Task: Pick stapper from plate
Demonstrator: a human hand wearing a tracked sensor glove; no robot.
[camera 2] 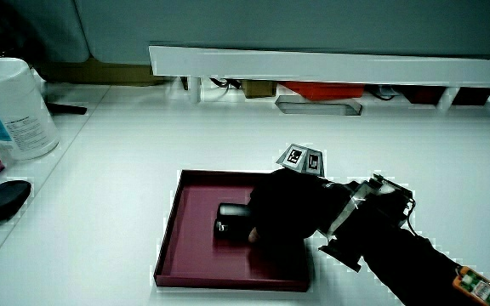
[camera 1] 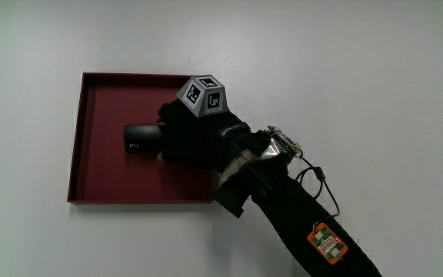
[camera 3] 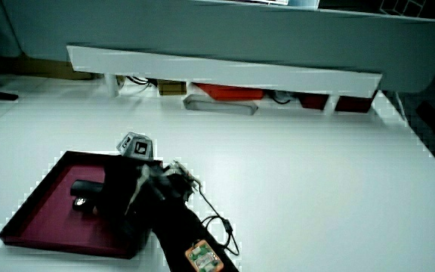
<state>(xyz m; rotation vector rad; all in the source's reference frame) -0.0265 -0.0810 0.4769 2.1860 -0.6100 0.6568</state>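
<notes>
Your black-gloved hand [camera 1: 198,138] covers one end of the small black stapler [camera 1: 141,138] lying in the shallow dark-red square tray [camera 1: 98,173]; finger closure cannot be told. An end-only hold may let it tip.

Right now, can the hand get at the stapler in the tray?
Probably yes. The hand is already over the stapler inside the red tray, covering one end, and nothing else lies in the tray to block it.

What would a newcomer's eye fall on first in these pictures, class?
Most striking is the dark red tray on the white table, with the hand over it, covering one end of a black stapler inside. The patterned cube on the hand's back also stands out.
</notes>
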